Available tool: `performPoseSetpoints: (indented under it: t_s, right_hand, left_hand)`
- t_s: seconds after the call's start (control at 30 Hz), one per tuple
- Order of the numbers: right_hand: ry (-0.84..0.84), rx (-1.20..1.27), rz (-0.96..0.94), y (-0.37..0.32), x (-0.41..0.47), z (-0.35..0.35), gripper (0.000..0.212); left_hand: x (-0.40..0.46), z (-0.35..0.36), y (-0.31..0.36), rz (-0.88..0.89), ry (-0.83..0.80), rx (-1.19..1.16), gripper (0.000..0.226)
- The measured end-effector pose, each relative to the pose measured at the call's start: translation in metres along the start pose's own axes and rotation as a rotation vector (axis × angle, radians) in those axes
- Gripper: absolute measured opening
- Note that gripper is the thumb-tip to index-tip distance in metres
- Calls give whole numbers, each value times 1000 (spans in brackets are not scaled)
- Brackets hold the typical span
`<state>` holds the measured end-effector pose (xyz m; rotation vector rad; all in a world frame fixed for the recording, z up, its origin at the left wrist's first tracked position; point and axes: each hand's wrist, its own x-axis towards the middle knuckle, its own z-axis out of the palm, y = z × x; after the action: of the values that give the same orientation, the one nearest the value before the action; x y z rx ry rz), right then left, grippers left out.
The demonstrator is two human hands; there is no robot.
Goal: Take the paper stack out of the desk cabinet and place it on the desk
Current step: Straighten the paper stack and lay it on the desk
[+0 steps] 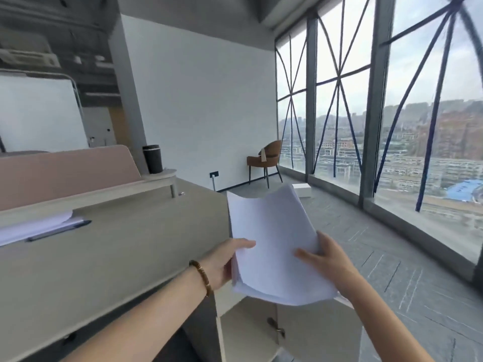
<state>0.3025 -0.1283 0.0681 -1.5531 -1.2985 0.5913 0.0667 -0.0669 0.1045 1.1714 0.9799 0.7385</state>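
A thick stack of white paper (271, 246) is held in the air just past the right end of the beige desk (117, 252). My left hand (224, 262), with a brown bead bracelet on the wrist, grips the stack's left edge. My right hand (326, 259) grips its right side, thumb on top. The far end of the stack curls upward. Below the stack, the desk cabinet (261, 335) stands with its door (313, 333) swung open; its inside is mostly hidden.
On the desk's left lie other white sheets (36, 226) with a dark pen (60, 231). A pink partition (65, 171) and a black cup (152, 159) stand at the back. A brown chair (266, 158) and a white box (302, 190) sit by the window.
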Motion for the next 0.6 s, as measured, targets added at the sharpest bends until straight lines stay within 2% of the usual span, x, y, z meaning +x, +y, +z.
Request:
performPoseSetpoints:
  t_s: [0.13, 0.27, 0.5, 0.6]
  right_hand:
    - [-81, 81, -108, -49, 13, 33, 40]
    - [-165, 89, -192, -88, 34, 88, 43]
    - [-280, 90, -284, -132, 59, 197, 31]
    - [-321, 102, -303, -144, 63, 243, 29]
  left_hand:
    - [-16, -54, 33, 16, 54, -103, 33]
    - [-27, -114, 40, 16, 228, -138, 39]
    - [-54, -218, 44, 55, 385, -260, 28]
    - [-53, -254, 35, 91, 552, -205, 33]
